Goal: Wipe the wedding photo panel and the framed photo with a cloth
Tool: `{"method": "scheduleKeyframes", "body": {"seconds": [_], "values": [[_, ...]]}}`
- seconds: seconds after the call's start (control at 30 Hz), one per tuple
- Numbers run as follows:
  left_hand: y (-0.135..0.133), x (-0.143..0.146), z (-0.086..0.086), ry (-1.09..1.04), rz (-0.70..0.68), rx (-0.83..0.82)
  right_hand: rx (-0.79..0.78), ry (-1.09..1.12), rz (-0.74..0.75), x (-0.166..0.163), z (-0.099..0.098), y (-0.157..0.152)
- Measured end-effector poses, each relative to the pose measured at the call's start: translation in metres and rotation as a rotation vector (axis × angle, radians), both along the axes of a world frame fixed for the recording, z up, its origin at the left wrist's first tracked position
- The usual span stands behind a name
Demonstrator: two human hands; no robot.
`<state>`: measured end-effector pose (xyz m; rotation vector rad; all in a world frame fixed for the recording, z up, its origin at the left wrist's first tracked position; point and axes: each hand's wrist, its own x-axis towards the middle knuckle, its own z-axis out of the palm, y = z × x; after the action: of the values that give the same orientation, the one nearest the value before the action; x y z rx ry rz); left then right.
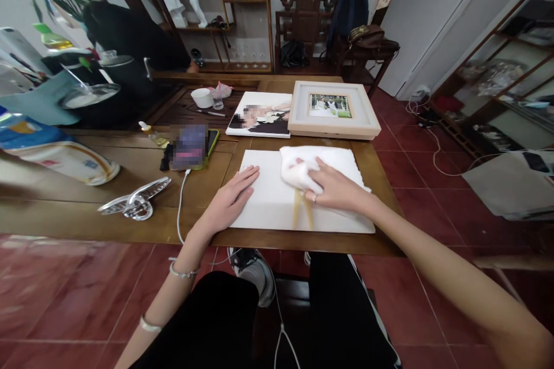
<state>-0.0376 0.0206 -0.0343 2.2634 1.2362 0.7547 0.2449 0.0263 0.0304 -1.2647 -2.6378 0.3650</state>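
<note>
L hand (236,193) flat, fingers released, pins panel (268,210) to table (194,184), prob. vs sliding. R hand (335,187) fingers grasp bunched cloth (296,166), pressed on panel.

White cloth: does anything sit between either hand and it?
Nothing visible does. The right hand rests directly on the white cloth; the left hand lies flat on the white panel, only bare panel between it and the cloth.

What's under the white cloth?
The white board, with two tan strips poking out below the right hand holding the cloth. Their upper ends are covered.
</note>
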Motion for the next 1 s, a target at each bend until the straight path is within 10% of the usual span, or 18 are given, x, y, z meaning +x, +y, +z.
{"method": "scheduleKeyframes", "body": {"seconds": [0.2,0.57,1.0], "values": [[0.0,0.0,0.0,0.004,-0.005,-0.003,0.114,-0.12,-0.07,-0.018,-0.011,0.015],[-0.001,0.0,-0.002,0.001,-0.006,0.018,0.014,-0.172,0.141,-0.039,-0.002,-0.103],[0.0,0.001,0.0,0.002,-0.01,0.001,0.091,-0.215,-0.001,-0.059,-0.008,0.0]]}}
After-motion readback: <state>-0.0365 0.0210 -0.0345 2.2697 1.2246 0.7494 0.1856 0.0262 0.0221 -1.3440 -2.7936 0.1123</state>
